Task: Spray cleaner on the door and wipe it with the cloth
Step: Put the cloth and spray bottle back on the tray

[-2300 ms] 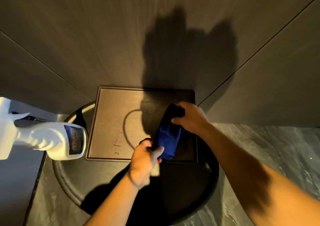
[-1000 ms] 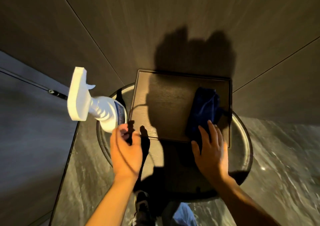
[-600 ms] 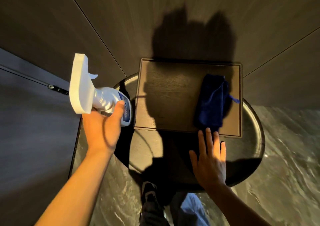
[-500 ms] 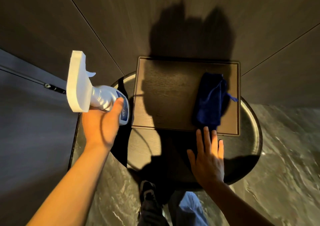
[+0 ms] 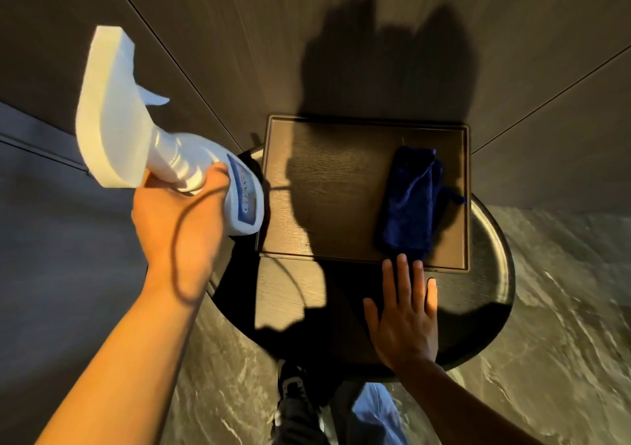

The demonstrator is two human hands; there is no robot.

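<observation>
Bottle white, blue-labelled, gripped by left hand.

Left hand raised with fingers curled in a grip; right hand lies flat, palm down.

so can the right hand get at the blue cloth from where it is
Probably yes. The right hand lies open and flat on the round table, its fingers almost at the near end of the blue cloth on the tray. Nothing lies between them.
</observation>
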